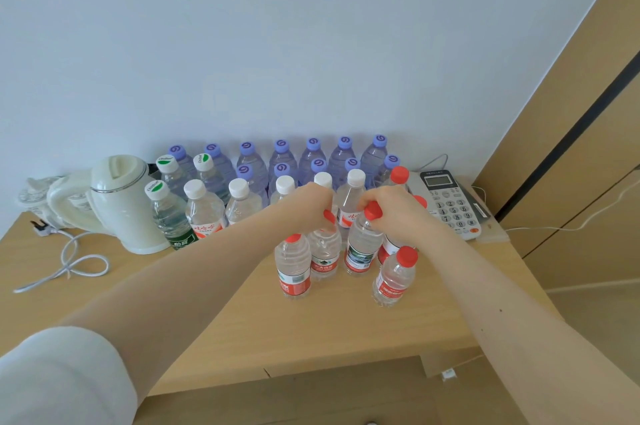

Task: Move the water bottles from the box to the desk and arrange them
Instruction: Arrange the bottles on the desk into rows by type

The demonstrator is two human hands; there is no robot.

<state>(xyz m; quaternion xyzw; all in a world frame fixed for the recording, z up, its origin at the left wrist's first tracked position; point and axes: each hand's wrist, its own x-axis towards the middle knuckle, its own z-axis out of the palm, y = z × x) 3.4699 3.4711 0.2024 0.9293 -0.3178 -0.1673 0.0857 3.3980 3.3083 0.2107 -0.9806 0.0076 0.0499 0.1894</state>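
Many water bottles stand on the wooden desk [311,331]. Purple-capped bottles [282,158] fill the back rows by the wall, and white-capped bottles [204,210] stand in front of them. Several red-capped bottles cluster at the front. My left hand [313,203] grips the neck of one red-capped bottle [323,256]. Beside it, my right hand [394,208] holds the neck of another red-capped bottle [362,251]. Both held bottles stand upright, bases at the desk. Two loose red-capped bottles [293,269] [394,277] flank them in front. The box is not in view.
A cream electric kettle [123,206] with a white cord [69,265] sits at the left of the desk. A grey desk phone [450,203] lies at the right, next to a wooden wall panel [571,134]. The desk's front edge runs below my arms.
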